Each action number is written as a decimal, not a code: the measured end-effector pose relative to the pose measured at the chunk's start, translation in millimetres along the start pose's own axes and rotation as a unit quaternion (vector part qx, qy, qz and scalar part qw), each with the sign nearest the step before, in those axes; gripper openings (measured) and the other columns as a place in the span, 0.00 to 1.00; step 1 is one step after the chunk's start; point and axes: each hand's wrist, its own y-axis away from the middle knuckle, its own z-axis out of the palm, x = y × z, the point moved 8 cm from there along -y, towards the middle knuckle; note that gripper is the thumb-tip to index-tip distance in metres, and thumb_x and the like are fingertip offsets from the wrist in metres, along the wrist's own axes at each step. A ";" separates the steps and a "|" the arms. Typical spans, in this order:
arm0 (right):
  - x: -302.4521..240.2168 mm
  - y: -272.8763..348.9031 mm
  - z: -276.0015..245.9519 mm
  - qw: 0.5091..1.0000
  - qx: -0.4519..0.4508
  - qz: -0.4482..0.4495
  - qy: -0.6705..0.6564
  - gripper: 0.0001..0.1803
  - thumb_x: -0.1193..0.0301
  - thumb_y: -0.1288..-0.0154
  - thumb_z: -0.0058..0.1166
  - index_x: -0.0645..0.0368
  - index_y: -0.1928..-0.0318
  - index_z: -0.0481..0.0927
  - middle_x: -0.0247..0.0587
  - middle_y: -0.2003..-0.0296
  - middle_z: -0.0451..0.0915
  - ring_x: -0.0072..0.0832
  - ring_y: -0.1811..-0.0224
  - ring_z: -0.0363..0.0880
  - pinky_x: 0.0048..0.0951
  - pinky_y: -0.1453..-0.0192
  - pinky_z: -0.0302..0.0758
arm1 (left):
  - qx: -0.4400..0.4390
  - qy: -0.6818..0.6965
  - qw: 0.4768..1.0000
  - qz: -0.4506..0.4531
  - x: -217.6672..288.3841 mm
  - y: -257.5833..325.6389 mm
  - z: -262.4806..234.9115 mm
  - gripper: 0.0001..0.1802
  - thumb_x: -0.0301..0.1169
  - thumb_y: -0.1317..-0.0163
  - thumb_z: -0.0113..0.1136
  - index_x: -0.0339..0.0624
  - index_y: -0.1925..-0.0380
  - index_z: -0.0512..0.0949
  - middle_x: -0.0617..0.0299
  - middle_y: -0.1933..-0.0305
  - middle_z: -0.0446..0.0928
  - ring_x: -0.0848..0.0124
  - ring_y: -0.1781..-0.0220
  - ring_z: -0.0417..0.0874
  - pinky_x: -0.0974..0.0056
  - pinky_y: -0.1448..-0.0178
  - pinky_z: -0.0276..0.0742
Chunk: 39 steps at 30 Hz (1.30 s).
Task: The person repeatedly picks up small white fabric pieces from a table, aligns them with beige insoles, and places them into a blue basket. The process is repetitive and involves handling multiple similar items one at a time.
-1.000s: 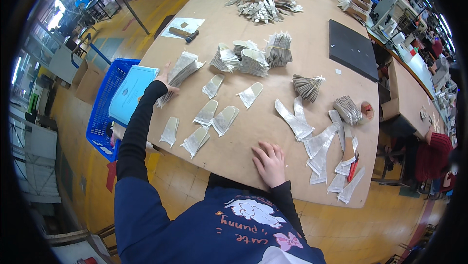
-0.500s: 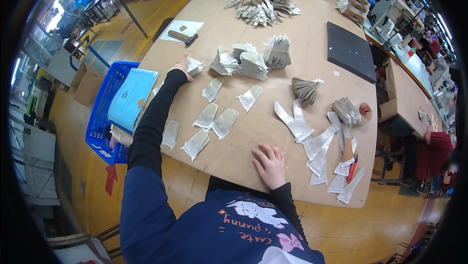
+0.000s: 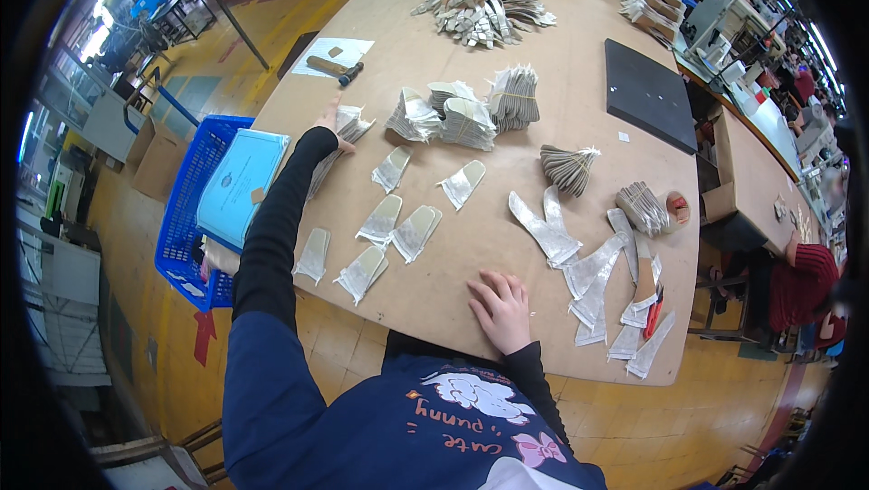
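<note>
My left hand (image 3: pixel 333 124) reaches out to the left side of the table, fingers closed about a stack of whitish-grey fabric pieces (image 3: pixel 353 125). More of that stack shows below the wrist, and the sleeve hides part of it. My right hand (image 3: pixel 501 311) lies flat near the front edge, fingers apart, holding nothing. Between the hands lie several loose tapered pieces, pale with whitish ends, among them one piece (image 3: pixel 392 169) and a pair (image 3: pixel 417 233). Upright bundles of similar pieces (image 3: pixel 468 123) stand just beyond.
A hammer (image 3: pixel 337 68) rests on white paper at the far left. A blue basket (image 3: pixel 172 218) with light-blue sheets stands beside the table. Curved strips (image 3: pixel 593 286), red-handled scissors (image 3: pixel 654 313), a tape roll (image 3: pixel 678 209) and a black board (image 3: pixel 647 92) are at right.
My left hand has shifted slightly left and away from me. More of the stack now shows beside and below it. My right hand stays in place.
</note>
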 end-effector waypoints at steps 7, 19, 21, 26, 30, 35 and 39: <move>3.0 2.9 -0.1 1.000 -0.005 0.006 -0.009 0.17 0.64 0.36 0.61 0.47 0.47 0.83 0.36 0.42 0.75 0.40 0.37 0.68 0.44 0.32 0.63 | 0.123 -0.229 0.965 0.028 42.7 34.0 -33.8 0.72 0.55 0.60 0.78 0.52 0.21 0.40 0.41 0.22 0.51 0.43 0.23 0.56 0.44 0.24 0.58; 25.8 14.5 -24.3 0.970 0.099 0.082 -0.205 0.13 0.74 0.38 0.61 0.53 0.52 0.85 0.39 0.48 0.81 0.41 0.44 0.78 0.39 0.40 0.74 | 0.096 0.118 0.828 0.540 276.1 344.7 90.5 0.14 0.22 0.50 0.66 0.45 0.62 0.85 0.61 0.64 0.83 0.62 0.63 0.84 0.60 0.58 0.80; 49.5 34.2 -69.0 0.957 0.217 0.145 -0.125 0.10 0.78 0.36 0.59 0.58 0.54 0.85 0.44 0.52 0.84 0.39 0.50 0.83 0.33 0.44 0.77 | 0.048 0.203 0.831 0.516 287.4 383.4 118.8 0.15 0.22 0.52 0.68 0.45 0.62 0.85 0.60 0.66 0.83 0.63 0.67 0.84 0.61 0.63 0.78; 152.3 74.3 -162.7 0.865 0.386 0.294 -0.131 0.11 0.71 0.28 0.54 0.64 0.52 0.82 0.44 0.57 0.82 0.32 0.59 0.81 0.31 0.51 0.75 | 0.012 0.234 0.856 0.461 279.5 413.0 155.7 0.11 0.24 0.49 0.69 0.45 0.64 0.85 0.63 0.76 0.80 0.64 0.77 0.80 0.61 0.72 0.72; 181.1 73.1 -164.8 0.893 0.297 0.334 -0.051 0.12 0.69 0.29 0.55 0.63 0.52 0.83 0.43 0.60 0.81 0.30 0.63 0.80 0.29 0.57 0.76 | 0.052 0.205 0.869 0.447 277.8 413.8 163.5 0.08 0.26 0.47 0.69 0.45 0.65 0.85 0.65 0.81 0.76 0.67 0.80 0.78 0.62 0.75 0.69; 160.0 56.1 -150.5 0.896 0.281 0.336 -0.074 0.10 0.72 0.32 0.58 0.62 0.53 0.83 0.43 0.63 0.79 0.29 0.69 0.77 0.29 0.61 0.75 | 0.071 0.155 0.873 0.457 284.7 416.8 165.1 0.07 0.26 0.46 0.69 0.46 0.66 0.84 0.66 0.83 0.73 0.68 0.82 0.76 0.62 0.77 0.67; 127.4 53.1 -168.6 0.887 0.354 0.292 -0.055 0.08 0.75 0.34 0.59 0.60 0.56 0.84 0.40 0.63 0.80 0.29 0.69 0.78 0.29 0.62 0.74 | 0.092 0.147 0.873 0.456 287.7 415.1 163.9 0.07 0.26 0.47 0.70 0.47 0.67 0.84 0.66 0.84 0.72 0.68 0.83 0.74 0.62 0.78 0.65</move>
